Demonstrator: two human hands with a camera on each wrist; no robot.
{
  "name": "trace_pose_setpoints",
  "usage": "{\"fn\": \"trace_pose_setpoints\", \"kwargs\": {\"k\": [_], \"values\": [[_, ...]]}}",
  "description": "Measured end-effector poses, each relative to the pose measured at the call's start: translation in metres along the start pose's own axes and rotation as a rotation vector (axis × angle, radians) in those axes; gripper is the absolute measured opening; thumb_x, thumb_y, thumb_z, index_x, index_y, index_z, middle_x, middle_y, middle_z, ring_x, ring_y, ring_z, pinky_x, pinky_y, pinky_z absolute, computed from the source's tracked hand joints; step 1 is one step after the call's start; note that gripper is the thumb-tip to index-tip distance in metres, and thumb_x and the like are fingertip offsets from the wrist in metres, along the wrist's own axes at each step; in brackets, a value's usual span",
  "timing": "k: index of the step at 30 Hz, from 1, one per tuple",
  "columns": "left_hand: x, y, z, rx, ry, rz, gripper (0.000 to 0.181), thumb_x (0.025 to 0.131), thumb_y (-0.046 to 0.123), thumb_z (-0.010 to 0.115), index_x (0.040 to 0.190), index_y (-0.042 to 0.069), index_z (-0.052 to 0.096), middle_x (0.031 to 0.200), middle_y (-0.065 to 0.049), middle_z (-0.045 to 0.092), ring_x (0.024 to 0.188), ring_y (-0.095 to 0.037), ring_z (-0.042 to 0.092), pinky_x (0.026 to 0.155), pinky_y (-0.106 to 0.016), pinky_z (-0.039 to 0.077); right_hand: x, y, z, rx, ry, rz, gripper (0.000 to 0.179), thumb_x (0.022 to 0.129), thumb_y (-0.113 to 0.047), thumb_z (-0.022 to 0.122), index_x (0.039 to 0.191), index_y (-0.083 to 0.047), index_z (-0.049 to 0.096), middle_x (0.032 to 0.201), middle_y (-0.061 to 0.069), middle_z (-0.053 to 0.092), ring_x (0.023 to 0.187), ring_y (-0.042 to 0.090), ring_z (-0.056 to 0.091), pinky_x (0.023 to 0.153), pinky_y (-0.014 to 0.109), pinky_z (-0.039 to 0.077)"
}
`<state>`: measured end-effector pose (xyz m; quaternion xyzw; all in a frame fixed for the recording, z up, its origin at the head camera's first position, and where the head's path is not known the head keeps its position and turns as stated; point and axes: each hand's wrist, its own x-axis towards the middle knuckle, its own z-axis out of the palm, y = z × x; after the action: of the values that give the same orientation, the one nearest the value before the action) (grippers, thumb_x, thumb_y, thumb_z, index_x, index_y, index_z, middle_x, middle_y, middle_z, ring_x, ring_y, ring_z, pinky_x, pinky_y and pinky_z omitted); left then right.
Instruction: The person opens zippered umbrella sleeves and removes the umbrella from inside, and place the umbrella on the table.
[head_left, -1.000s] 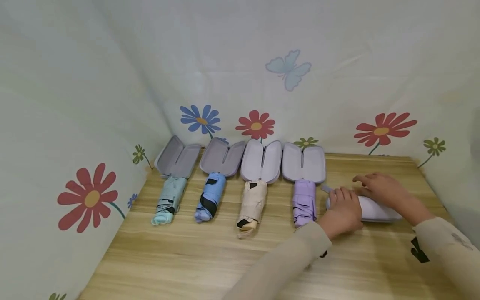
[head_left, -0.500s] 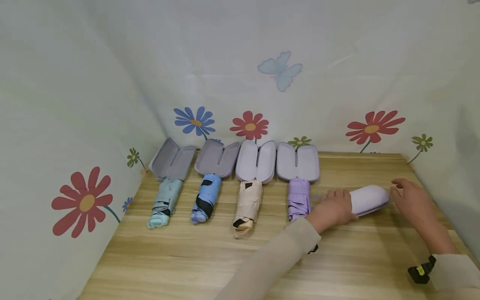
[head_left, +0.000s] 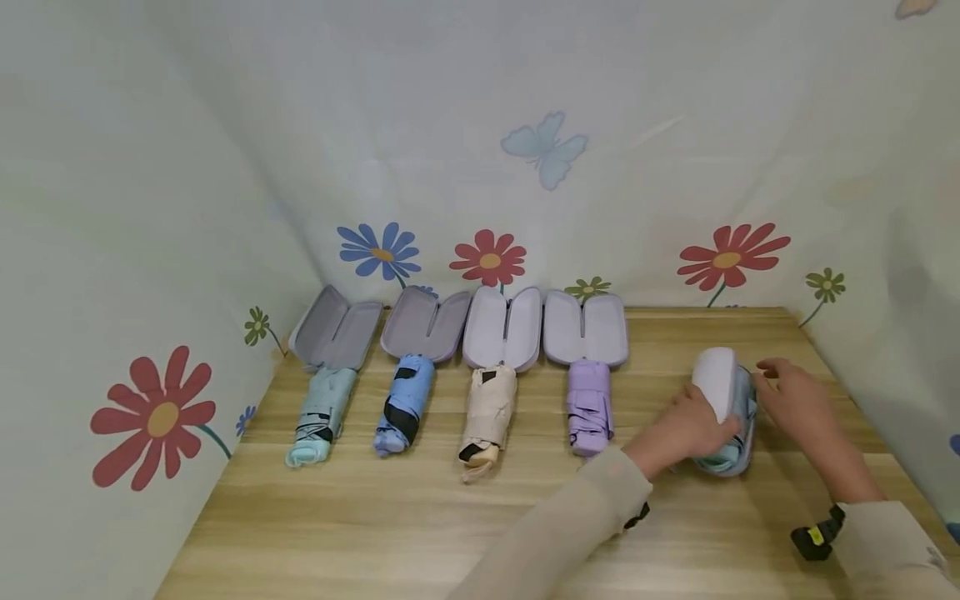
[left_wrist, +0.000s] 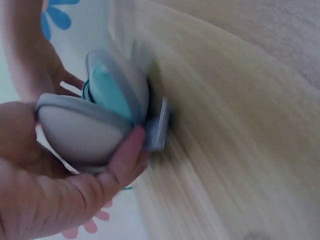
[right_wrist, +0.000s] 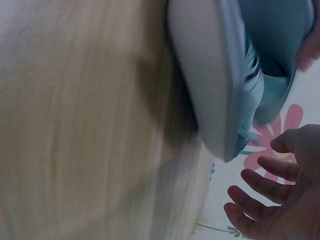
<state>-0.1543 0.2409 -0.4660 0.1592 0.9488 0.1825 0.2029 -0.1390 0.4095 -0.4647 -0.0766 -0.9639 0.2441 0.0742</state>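
At the right of the head view, my left hand (head_left: 686, 423) grips the white lid of a small hard-shell umbrella case (head_left: 712, 373), which stands partly opened. Inside lies a teal folded umbrella (head_left: 726, 455), also seen as a teal bundle between the two shells in the left wrist view. My left fingers curl around one shell (left_wrist: 82, 132) there. Just right of the case is my right hand (head_left: 798, 402), holding nothing. Its fingers are spread and relaxed in the right wrist view, apart from the case's lower shell (right_wrist: 202, 75).
Left of the hands, several opened cases (head_left: 585, 329) stand along the back wall. In front of them lie a purple (head_left: 588, 404), a beige (head_left: 489, 408), a blue (head_left: 405, 408) and a teal wrapped umbrella (head_left: 322, 412). A flowered cloth backs the wooden table (head_left: 360, 533).
The case was closed and lay crosswise; it has turned to point away from me, and its lid has lifted, showing the teal umbrella. My right hand came off the case.
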Motion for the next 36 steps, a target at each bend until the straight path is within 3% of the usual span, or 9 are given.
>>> {"fn": "trace_pose_setpoints", "kwargs": {"k": [3, 5, 14, 18, 21, 25, 28, 33, 36], "values": [[-0.001, -0.007, -0.007, -0.220, 0.039, 0.017, 0.068, 0.100, 0.047, 0.052, 0.155, 0.013, 0.030, 0.133, -0.003, 0.052, 0.091, -0.013, 0.059, 0.075, -0.025, 0.050, 0.002, -0.005, 0.001, -0.007, 0.000, 0.001, 0.045, 0.105, -0.018, 0.049, 0.129, 0.020, 0.049, 0.121, 0.044, 0.054, 0.106, 0.060, 0.054, 0.083, 0.067, 0.046], [-0.002, -0.012, -0.011, -0.270, 0.070, 0.037, 0.061, 0.100, 0.040, 0.052, 0.151, 0.013, 0.033, 0.122, -0.005, 0.058, 0.079, -0.015, 0.058, 0.067, -0.026, 0.049, 0.002, -0.009, 0.002, -0.019, 0.001, -0.009, 0.044, 0.105, -0.017, 0.050, 0.128, 0.020, 0.050, 0.120, 0.044, 0.055, 0.105, 0.060, 0.054, 0.083, 0.067, 0.046], [-0.009, -0.019, -0.010, -0.211, 0.095, -0.040, 0.065, 0.104, 0.029, 0.052, 0.161, 0.019, 0.020, 0.098, -0.019, 0.072, 0.038, -0.017, 0.058, 0.040, -0.026, 0.047, 0.002, -0.018, 0.005, -0.033, -0.049, 0.000, 0.045, 0.106, -0.019, 0.047, 0.128, 0.020, 0.049, 0.122, 0.044, 0.050, 0.109, 0.059, 0.051, 0.086, 0.067, 0.045], [-0.009, -0.021, -0.006, 0.019, 0.135, 0.026, 0.058, 0.103, 0.028, 0.054, 0.156, 0.020, 0.031, 0.098, -0.008, 0.070, 0.054, -0.014, 0.060, 0.052, -0.026, 0.047, 0.002, -0.021, 0.004, -0.041, -0.062, 0.001, 0.045, 0.104, -0.018, 0.048, 0.128, 0.021, 0.048, 0.123, 0.045, 0.049, 0.111, 0.060, 0.049, 0.088, 0.068, 0.043], [-0.006, -0.024, -0.002, 0.329, 0.193, 0.114, 0.046, 0.103, 0.030, 0.055, 0.148, 0.020, 0.047, 0.127, -0.003, 0.061, 0.103, -0.016, 0.060, 0.081, -0.028, 0.051, 0.002, -0.023, 0.002, -0.053, -0.081, -0.002, 0.046, 0.103, -0.016, 0.050, 0.128, 0.021, 0.048, 0.124, 0.046, 0.048, 0.113, 0.061, 0.047, 0.090, 0.069, 0.043], [-0.003, -0.027, 0.003, 0.687, 0.191, 0.204, 0.042, 0.108, 0.035, 0.042, 0.149, 0.030, 0.051, 0.166, -0.001, 0.023, 0.154, -0.022, 0.014, 0.121, -0.037, 0.022, -0.002, -0.024, 0.002, -0.053, -0.095, -0.009, 0.046, 0.102, -0.015, 0.050, 0.129, 0.022, 0.047, 0.125, 0.049, 0.044, 0.115, 0.064, 0.044, 0.092, 0.070, 0.040], [-0.004, -0.029, 0.005, 0.837, 0.154, 0.329, 0.042, 0.110, 0.035, 0.034, 0.149, 0.036, 0.050, 0.166, 0.007, 0.025, 0.156, -0.019, 0.005, 0.124, -0.035, 0.008, -0.004, -0.024, 0.000, -0.050, -0.091, -0.016, 0.046, 0.101, -0.013, 0.050, 0.129, 0.023, 0.047, 0.125, 0.051, 0.042, 0.114, 0.065, 0.043, 0.093, 0.071, 0.039], [-0.013, -0.034, 0.008, 0.978, 0.213, 0.573, 0.036, 0.109, 0.033, 0.039, 0.136, 0.031, 0.063, 0.141, 0.009, 0.056, 0.137, -0.014, 0.041, 0.113, -0.028, 0.027, -0.007, -0.027, -0.001, -0.058, -0.075, -0.033, 0.043, 0.100, -0.013, 0.052, 0.126, 0.022, 0.050, 0.121, 0.048, 0.048, 0.109, 0.062, 0.048, 0.088, 0.069, 0.042], [-0.015, -0.028, 0.012, 0.951, 0.093, 0.463, 0.053, 0.107, 0.053, 0.032, 0.151, 0.027, 0.047, 0.154, 0.006, 0.043, 0.143, -0.015, 0.034, 0.116, -0.030, 0.020, -0.008, -0.029, -0.002, -0.062, -0.089, -0.031, 0.045, 0.101, -0.015, 0.052, 0.126, 0.022, 0.051, 0.118, 0.046, 0.053, 0.107, 0.060, 0.050, 0.085, 0.067, 0.044]]}}
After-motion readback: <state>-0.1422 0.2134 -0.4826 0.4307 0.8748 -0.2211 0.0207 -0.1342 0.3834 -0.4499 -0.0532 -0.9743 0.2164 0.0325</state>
